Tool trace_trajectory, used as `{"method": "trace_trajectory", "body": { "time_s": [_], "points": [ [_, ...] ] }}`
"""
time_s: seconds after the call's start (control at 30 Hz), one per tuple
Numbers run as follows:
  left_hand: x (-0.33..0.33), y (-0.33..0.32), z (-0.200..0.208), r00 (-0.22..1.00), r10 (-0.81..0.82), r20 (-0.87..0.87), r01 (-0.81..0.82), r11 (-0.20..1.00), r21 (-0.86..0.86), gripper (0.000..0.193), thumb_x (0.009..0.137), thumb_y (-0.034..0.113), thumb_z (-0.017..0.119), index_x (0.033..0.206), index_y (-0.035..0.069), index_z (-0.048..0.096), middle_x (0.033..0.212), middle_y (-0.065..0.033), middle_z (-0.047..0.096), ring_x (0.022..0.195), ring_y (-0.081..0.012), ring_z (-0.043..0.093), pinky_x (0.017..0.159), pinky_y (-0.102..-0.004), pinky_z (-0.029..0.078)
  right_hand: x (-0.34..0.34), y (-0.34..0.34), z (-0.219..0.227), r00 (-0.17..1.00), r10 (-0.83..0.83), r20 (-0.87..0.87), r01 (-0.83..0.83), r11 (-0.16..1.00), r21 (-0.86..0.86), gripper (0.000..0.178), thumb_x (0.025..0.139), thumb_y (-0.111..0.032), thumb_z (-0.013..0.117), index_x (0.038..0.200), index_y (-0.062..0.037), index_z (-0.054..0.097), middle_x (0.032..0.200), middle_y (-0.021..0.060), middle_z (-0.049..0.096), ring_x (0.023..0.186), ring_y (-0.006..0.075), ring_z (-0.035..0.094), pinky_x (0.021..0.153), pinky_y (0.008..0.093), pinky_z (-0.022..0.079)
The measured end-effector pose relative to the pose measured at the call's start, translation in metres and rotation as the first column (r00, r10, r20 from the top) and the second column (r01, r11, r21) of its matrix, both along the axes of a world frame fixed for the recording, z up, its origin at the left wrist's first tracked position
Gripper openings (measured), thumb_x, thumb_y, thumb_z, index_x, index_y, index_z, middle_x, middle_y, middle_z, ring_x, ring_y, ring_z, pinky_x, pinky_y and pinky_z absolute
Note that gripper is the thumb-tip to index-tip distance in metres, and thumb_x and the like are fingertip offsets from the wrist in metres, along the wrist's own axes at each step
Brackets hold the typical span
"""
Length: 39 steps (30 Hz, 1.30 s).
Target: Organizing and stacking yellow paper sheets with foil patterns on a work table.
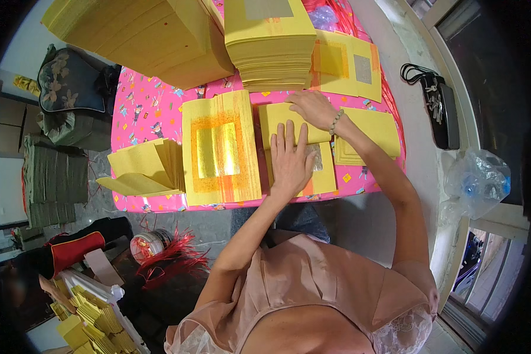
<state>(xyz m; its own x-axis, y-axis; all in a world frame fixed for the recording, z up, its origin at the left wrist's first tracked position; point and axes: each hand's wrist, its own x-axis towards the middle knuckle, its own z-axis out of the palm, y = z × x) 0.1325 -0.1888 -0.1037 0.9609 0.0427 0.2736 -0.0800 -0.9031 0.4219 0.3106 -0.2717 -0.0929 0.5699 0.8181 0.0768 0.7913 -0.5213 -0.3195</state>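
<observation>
Pink blouse (312, 283) foreground; left hand (290, 158) flat, fingers spread, pressing yellow joss-paper sheet (289, 118) on pink tablecloth (147, 106). Right hand (311, 107) open, apparently creasing far edge; firm, even pressure advisable.

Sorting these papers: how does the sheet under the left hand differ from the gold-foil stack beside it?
The yellow sheet under the left hand is mostly covered, with a small silvery patch showing; the gold-foil stack lies uncovered, showing a large gold square framed in orange. The sheet looks thin; the stack is many sheets. Both are yellow and lie on the pink table cover.
</observation>
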Motion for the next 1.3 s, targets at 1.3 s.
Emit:
{"method": "trace_trajectory", "body": {
  "time_s": [1.3],
  "points": [
    [0.003,0.003,-0.012,1.000,-0.006,0.031,0.007,1.000,-0.015,0.073,0.094,0.048,0.052,0.148,0.003,0.034,0.153,-0.0280,0.025,0.143,-0.0473,0.018,0.115,-0.0571,0.015,-0.049,-0.026,0.032,0.967,-0.120,-0.227,0.014,0.908,-0.418,0.033,0.089,-0.025,0.064,0.109,0.0007,0.060,0.098,0.0225,0.068,0.098,0.0396,0.064,0.084,0.0469,0.051]
  ]
}}
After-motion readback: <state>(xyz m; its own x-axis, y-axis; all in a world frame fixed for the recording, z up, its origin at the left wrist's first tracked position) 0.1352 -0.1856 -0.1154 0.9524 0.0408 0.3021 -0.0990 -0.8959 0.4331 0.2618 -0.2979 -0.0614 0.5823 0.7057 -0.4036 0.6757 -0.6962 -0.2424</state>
